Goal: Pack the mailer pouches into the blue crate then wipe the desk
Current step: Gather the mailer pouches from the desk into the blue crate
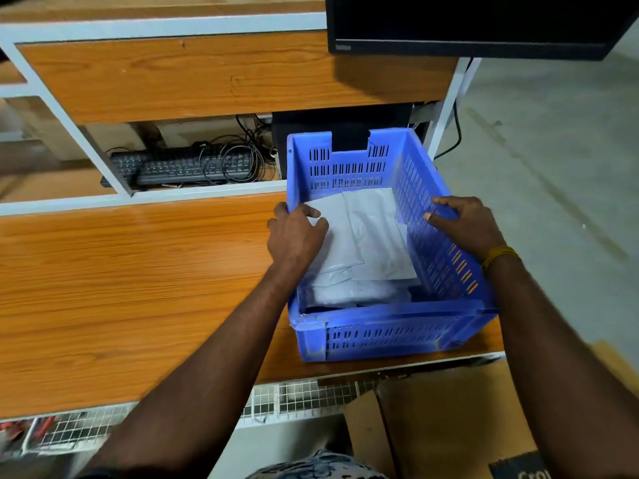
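Note:
A blue slotted crate (380,335) stands at the right end of the wooden desk (121,288), its near right corner at the desk's edge. Several grey mailer pouches (373,243) lie stacked flat inside it. My left hand (294,236) grips the crate's left rim, thumb over the inside, partly covering the pouches. My right hand (465,226) holds the top of the crate's right wall, fingers curled over the rim. A yellow thread band circles that wrist.
A black keyboard (179,165) with tangled cables lies on a lower shelf behind the desk. A dark monitor (477,25) hangs over the top right. A cardboard box (446,423) sits on the floor below the desk, beside a wire mesh rack (304,399).

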Available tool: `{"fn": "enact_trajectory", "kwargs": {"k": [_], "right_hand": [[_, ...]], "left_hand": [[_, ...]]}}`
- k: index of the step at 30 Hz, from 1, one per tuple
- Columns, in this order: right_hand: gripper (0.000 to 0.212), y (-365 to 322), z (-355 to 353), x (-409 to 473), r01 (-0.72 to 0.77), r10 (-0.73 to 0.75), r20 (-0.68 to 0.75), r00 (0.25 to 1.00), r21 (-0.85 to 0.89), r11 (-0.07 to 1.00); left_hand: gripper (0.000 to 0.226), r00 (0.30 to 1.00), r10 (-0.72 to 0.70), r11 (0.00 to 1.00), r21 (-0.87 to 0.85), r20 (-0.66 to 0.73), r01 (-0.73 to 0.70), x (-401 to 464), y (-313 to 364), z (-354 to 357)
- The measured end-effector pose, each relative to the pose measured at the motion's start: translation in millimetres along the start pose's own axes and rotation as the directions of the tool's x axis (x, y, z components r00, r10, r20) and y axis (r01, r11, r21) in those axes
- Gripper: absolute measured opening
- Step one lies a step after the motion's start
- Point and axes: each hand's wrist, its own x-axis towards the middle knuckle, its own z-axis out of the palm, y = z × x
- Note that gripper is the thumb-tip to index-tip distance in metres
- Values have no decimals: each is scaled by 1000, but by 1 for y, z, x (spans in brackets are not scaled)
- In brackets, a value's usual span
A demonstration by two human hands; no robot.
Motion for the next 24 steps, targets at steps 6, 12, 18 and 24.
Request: {"fn": "enact_trajectory", "kwargs": {"k": [6, 12, 18, 24], "right_hand": [[50, -6, 10, -22, -67, 80, -90, 993, 137, 988], [48, -25, 29, -79, -143, 211, -268, 940, 252, 957], [21, -65, 50, -162, -172, 247, -430, 868, 206, 963], [15, -114, 74, -264, -203, 270, -566, 779, 181, 962]], "left_hand": [[26, 994, 84, 992, -87, -66, -89, -6, -13, -7], [15, 969, 236, 949, -199, -74, -246, -3, -43, -25], [17, 911, 409, 862, -308, -42, -402, -15, -81, -52], [19, 822, 567, 781, -349, 47, -518, -35, -116, -80]]}}
